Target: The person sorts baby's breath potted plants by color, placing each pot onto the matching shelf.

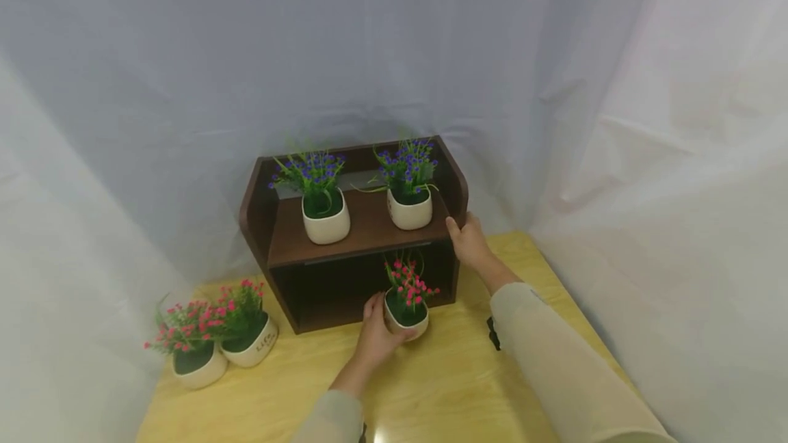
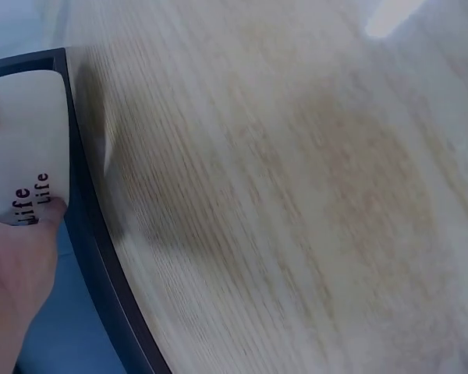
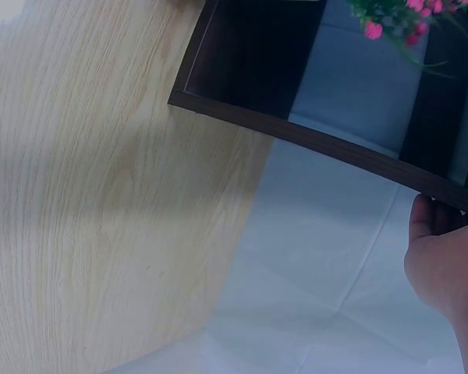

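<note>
- My left hand fingers grasped the pink-flower pot at the shelf unit's lower opening.
- My right hand fingers gripped the unit's right edge, steadying it.
- I judged a level, slow slide inward best.

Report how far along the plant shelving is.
Done: two blue-flowered pots stand on the upper shelf. In hand: the left hand grips a pink-flowered pot at the lower opening; the right hand grips the shelf's side. Left: two pink pots on the table.

Beige long sleeves; perhaps a dark wrist strap.
</note>
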A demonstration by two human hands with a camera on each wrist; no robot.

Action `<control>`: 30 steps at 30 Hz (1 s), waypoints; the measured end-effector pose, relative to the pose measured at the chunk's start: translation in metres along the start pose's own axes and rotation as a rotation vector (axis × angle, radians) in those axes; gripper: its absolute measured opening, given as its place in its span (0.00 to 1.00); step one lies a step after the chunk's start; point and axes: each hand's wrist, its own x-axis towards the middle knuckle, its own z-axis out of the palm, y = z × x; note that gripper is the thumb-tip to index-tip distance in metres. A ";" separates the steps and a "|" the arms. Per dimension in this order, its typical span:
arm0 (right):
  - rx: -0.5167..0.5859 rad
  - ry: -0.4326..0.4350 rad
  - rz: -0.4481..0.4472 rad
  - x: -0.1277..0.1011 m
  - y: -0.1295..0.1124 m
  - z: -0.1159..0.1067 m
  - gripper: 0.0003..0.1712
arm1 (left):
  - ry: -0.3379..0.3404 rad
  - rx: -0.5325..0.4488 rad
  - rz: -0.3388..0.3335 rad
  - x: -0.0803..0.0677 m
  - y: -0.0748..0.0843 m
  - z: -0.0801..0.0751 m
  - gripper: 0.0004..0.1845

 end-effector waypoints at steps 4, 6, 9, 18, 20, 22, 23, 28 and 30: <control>0.010 0.016 -0.012 0.000 0.001 0.002 0.33 | -0.022 0.023 0.025 0.004 -0.003 0.001 0.59; 0.020 0.020 -0.018 0.000 0.001 0.002 0.32 | -0.038 0.037 0.023 0.005 -0.004 0.001 0.60; 0.037 0.022 -0.027 0.000 0.001 0.003 0.31 | -0.045 0.047 0.017 0.008 -0.007 0.002 0.61; 0.040 0.031 -0.020 0.001 0.001 0.003 0.30 | 0.016 0.062 0.077 0.052 -0.082 0.042 0.57; 0.036 0.023 -0.012 0.001 0.001 0.002 0.31 | 0.010 0.070 0.091 0.056 -0.082 0.045 0.56; 0.031 0.025 -0.010 0.001 0.001 0.003 0.32 | 0.006 0.093 0.108 0.061 -0.082 0.048 0.56; 0.032 0.028 -0.008 0.001 0.001 0.003 0.32 | -0.002 0.099 0.108 0.063 -0.082 0.049 0.56; 0.031 0.044 -0.003 0.001 0.001 0.004 0.31 | -0.018 0.152 0.138 0.071 -0.084 0.055 0.55; 0.038 0.047 -0.005 0.000 0.001 0.004 0.30 | -0.013 0.170 0.154 0.072 -0.082 0.055 0.54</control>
